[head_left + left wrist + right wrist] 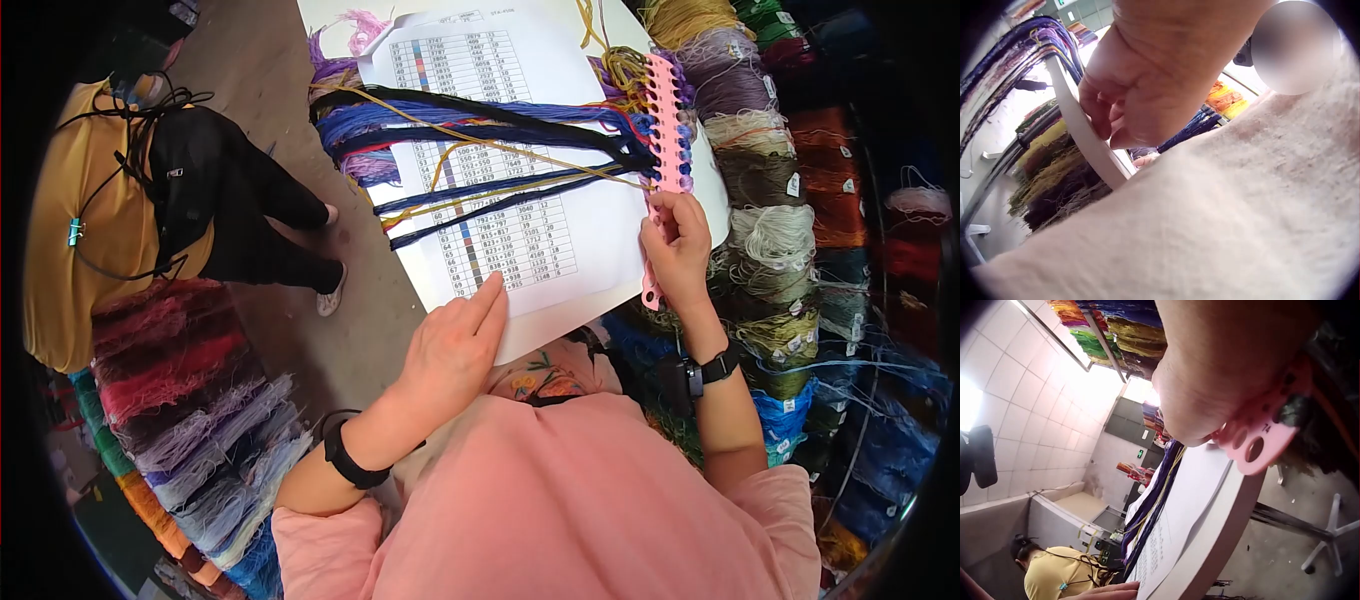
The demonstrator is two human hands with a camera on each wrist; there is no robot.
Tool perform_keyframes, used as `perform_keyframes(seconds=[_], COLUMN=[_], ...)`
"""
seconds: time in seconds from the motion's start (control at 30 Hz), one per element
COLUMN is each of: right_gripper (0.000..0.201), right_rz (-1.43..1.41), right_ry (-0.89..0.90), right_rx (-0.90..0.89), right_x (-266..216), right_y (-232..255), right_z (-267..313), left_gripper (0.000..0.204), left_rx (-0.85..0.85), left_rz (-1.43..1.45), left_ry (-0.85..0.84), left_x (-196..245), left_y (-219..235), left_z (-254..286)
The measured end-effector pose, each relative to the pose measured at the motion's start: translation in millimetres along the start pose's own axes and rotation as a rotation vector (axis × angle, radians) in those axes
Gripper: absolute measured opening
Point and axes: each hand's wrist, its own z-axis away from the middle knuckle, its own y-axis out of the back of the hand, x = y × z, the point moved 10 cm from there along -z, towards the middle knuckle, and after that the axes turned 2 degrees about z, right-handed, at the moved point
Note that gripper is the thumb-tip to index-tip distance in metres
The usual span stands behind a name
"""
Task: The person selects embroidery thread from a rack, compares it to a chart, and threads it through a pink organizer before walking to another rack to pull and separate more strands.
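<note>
My left hand (455,335) lies at the lower part of a printed sheet (540,240), a straight finger touching a row of its number table. In the left wrist view, that hand (1147,94) is beside the white board's edge (1085,140). With thumb and fingers, my right hand (680,255) pinches a pink thread card (651,280) near its lower end. Holes line the card, and dark blue, black and ochre thread bundles (480,120) run from it leftward across the sheet. In the right wrist view the card's end (1257,450) shows a printed 74.
The sheet rests on a small white board (540,335). Hanging thread skeins (770,240) crowd the right side, and more skeins (190,410) hang at lower left. A person in a yellow top (60,230) stands to the left.
</note>
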Motion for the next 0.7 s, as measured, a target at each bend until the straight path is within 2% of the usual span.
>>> perform_keyframes(seconds=[0.7], right_gripper=[0.019], right_rz=[0.062], right_ry=[-0.001], right_rx=[0.006], right_x=[-3.3], right_y=[-1.1], right_z=[-0.2], left_gripper=[0.037], left_rx=[-0.023], left_rz=[0.042], left_ry=[-0.020], left_x=[-7.6], left_y=[2.7], left_z=[-0.9])
